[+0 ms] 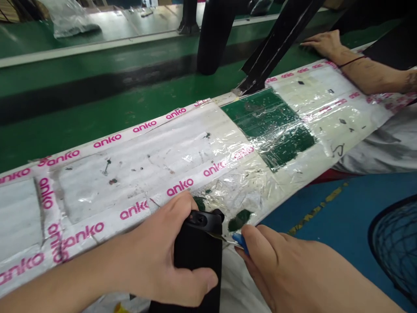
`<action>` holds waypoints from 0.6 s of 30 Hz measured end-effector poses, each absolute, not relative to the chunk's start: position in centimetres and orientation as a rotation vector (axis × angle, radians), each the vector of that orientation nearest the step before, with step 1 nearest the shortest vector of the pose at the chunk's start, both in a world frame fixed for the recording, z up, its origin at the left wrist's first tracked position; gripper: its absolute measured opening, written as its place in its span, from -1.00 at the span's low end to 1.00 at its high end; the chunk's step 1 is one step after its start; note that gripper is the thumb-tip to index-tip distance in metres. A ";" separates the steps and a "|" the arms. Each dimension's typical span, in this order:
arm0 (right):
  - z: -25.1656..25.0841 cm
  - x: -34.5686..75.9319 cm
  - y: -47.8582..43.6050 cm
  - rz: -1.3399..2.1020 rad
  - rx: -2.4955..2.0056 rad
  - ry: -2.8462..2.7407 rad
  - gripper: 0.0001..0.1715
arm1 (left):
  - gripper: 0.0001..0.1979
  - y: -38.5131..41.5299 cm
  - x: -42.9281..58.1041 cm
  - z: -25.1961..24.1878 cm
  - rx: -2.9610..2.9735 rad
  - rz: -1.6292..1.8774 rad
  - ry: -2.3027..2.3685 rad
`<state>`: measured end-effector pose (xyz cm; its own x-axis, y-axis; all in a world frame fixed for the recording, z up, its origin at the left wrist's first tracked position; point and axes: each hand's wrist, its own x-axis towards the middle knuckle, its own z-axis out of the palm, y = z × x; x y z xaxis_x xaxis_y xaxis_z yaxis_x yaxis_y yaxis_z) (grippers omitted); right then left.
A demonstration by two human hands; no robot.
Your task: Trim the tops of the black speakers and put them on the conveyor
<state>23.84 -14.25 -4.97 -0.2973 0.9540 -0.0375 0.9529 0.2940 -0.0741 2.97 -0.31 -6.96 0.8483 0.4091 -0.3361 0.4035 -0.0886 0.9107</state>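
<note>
Bench [283, 184]: white sheet [137, 174], clear film [239, 187]; pink-lettered anko tape [107, 140] along far and near edges. Green patch [276, 130] showing. Black post [275, 50] meets far edge.

Left hand [159, 256]: bare, with a rounded thumb tip; the left forearm [81, 265], likewise bare, is smooth in outline and narrows towards the wrist. Right hand [286, 261]: bare, with fine skin creases along the thumb. Pale, softly folded cloth [241, 278] shows between the two; whether it is worn cannot be told.
</note>
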 end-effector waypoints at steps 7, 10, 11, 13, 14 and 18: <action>-3.2 24.9 -12.9 0.296 -1.800 -2.546 -0.81 | -0.59 -0.8 3.4 -6.6 1.755 -0.070 0.722; -2.9 25.1 -12.6 0.256 -1.748 -2.611 -0.84 | -0.59 -1.1 3.1 -6.9 1.752 -0.025 0.720; -2.8 25.2 -12.7 0.242 -1.733 -2.603 -0.80 | -0.59 -1.1 3.0 -7.1 1.754 -0.004 0.711; -2.6 25.7 -13.2 0.215 -1.754 -2.506 -0.78 | -0.58 -1.2 2.7 -7.4 1.761 0.041 0.698; -2.6 26.0 -13.6 0.202 -1.794 -2.427 -0.79 | -0.57 -1.2 2.6 -7.5 1.760 0.056 0.688; -2.7 27.0 -15.6 0.206 -1.972 -2.115 -0.83 | -0.56 -1.3 2.2 -7.9 1.712 0.067 0.686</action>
